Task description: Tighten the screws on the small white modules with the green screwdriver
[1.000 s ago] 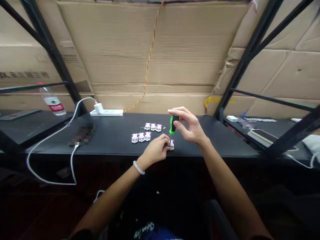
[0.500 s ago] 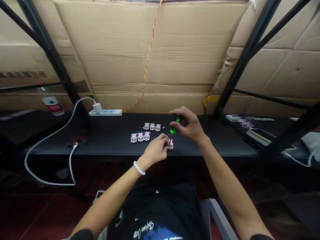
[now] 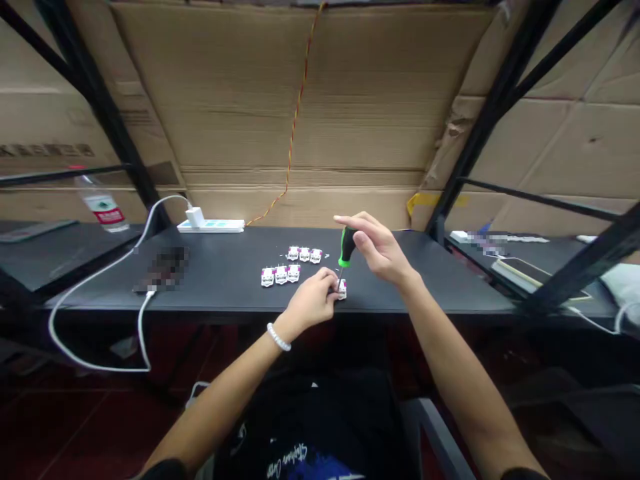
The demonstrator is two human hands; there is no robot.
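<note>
at the near edge of a black desk [image 3: 225, 293], the left hand [image 3: 314, 297] pinches a small white part [image 3: 343, 289]. the right hand [image 3: 377, 247], index finger stretched, is at the top of a green-and-black screwdriver [image 3: 347, 247]; whether it grips cannot be told. turning the screwdriver appears the step in hand; the next move calls for a steady pinch. where tool meets part is hard to make out. beyond sit a front row [image 3: 281, 275] and a back row [image 3: 305, 255] of similar parts; left, a dark object [image 3: 167, 265] is pixelated.
</note>
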